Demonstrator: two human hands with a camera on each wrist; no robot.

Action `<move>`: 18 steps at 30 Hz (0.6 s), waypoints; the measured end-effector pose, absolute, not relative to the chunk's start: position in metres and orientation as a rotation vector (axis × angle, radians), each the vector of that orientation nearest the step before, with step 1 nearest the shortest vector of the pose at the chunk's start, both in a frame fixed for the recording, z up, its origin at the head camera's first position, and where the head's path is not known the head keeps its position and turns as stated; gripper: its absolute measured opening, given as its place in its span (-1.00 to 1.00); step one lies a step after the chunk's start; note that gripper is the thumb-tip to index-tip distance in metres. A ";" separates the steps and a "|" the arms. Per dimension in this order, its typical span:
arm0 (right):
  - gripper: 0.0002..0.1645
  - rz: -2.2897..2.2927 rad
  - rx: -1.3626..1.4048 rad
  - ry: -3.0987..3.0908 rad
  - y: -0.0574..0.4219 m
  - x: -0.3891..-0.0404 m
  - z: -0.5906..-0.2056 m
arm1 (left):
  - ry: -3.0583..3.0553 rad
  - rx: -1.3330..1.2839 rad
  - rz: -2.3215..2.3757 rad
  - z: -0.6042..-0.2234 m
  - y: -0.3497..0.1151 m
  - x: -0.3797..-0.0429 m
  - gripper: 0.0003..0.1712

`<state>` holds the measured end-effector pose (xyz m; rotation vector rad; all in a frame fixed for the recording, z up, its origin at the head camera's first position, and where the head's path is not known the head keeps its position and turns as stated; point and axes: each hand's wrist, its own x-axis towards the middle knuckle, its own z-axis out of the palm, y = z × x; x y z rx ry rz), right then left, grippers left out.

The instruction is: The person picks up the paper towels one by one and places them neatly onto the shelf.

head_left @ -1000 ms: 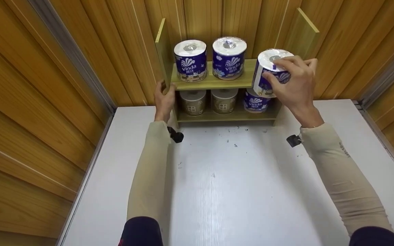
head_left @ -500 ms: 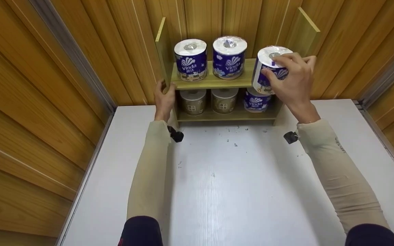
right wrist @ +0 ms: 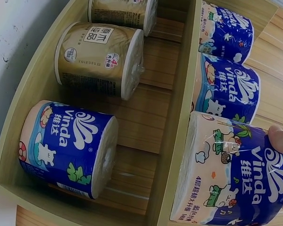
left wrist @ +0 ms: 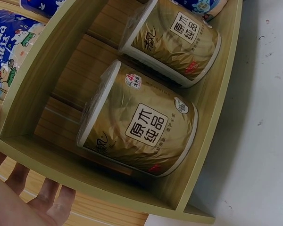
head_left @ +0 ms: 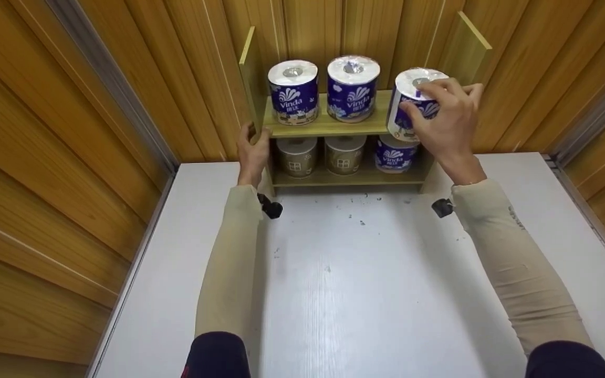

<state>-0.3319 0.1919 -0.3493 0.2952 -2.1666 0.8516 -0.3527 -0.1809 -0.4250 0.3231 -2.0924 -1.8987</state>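
Observation:
My right hand [head_left: 452,123] holds a blue-and-white wrapped toilet roll [head_left: 405,118] at the right end of a two-tier wooden shelf [head_left: 329,129]. Thumb and fingers span the roll's upper part. Its base is at the upper board's front edge in the right wrist view [right wrist: 231,174]; I cannot tell whether they touch. My left hand [head_left: 252,157] grips the shelf's left side panel, its fingers [left wrist: 61,205] along the outside. Two more blue rolls, left [head_left: 293,100] and middle [head_left: 353,94], stand upright on the upper board.
On the lower board stand two gold-wrapped toilet rolls [head_left: 296,159] [head_left: 343,156] and one blue roll [head_left: 394,156] at the right. The shelf stands on a white table [head_left: 334,289], against a wood-plank wall [head_left: 313,31]. Planked walls flank both sides.
My right hand and its toilet roll have risen slightly and shifted a little left and toward the shelf. The left hand and the other rolls stay put.

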 end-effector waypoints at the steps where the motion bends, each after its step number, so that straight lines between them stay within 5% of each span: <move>1: -0.42 0.851 0.290 -2.173 0.192 -0.332 -0.349 | -2.095 0.325 -1.900 -0.425 -0.181 -0.352 -0.30; 18: -0.44 0.835 0.259 -2.175 0.186 -0.345 -0.349 | -2.091 0.297 -1.884 -0.427 -0.182 -0.352 -0.48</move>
